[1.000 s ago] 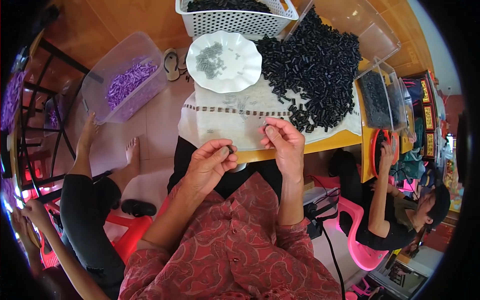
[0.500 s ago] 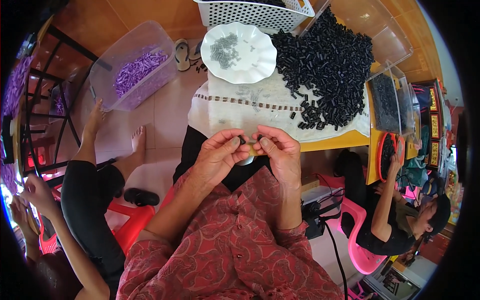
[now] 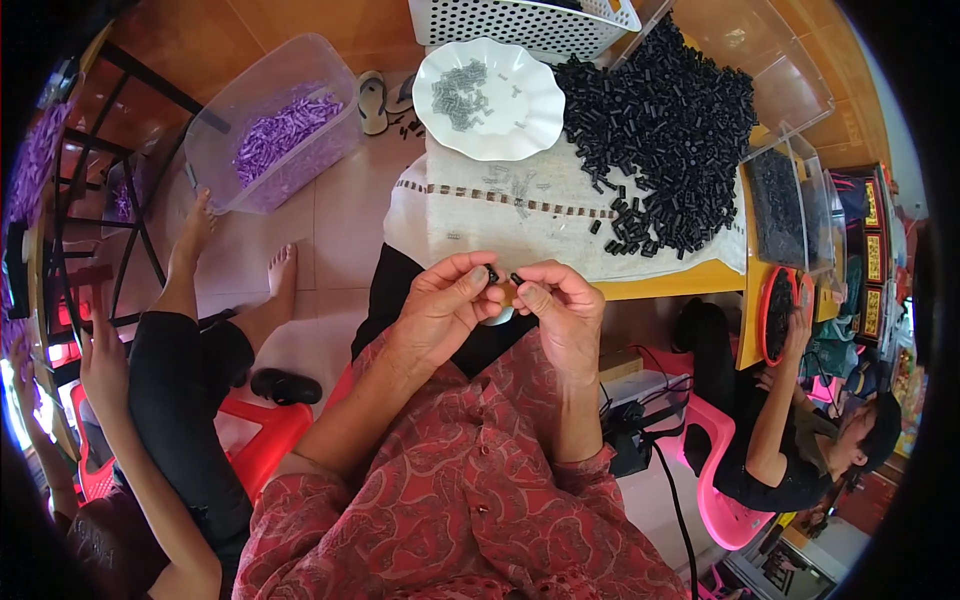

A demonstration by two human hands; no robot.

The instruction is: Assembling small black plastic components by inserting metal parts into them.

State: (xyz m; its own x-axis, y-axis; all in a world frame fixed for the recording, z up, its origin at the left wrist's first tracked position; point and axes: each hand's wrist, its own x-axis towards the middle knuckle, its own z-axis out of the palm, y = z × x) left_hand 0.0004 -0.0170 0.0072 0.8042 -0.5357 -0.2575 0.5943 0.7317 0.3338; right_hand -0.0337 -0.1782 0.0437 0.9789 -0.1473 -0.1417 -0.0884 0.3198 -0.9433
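Just in front of the table's near edge, my two hands meet over my lap. My left hand pinches a small black cylindrical part between thumb and fingertips. A second small black part sits in the pinch of my right hand, a short gap away from the first. Beyond them a white cloth with a brown striped band covers the table. On it rest a heap of black cylindrical parts, a few clear small pieces and a white scalloped plate holding more clear pieces.
A white perforated basket stands behind the plate. Clear bins with black parts are at the right. On the floor at left is a tub of purple pieces. Co-workers sit on both sides; one handles a red tray.
My hands stay nearly in place, and the black part in my right hand shows more. The co-worker's hand at left has shifted. The surroundings have slid slightly right and upward.
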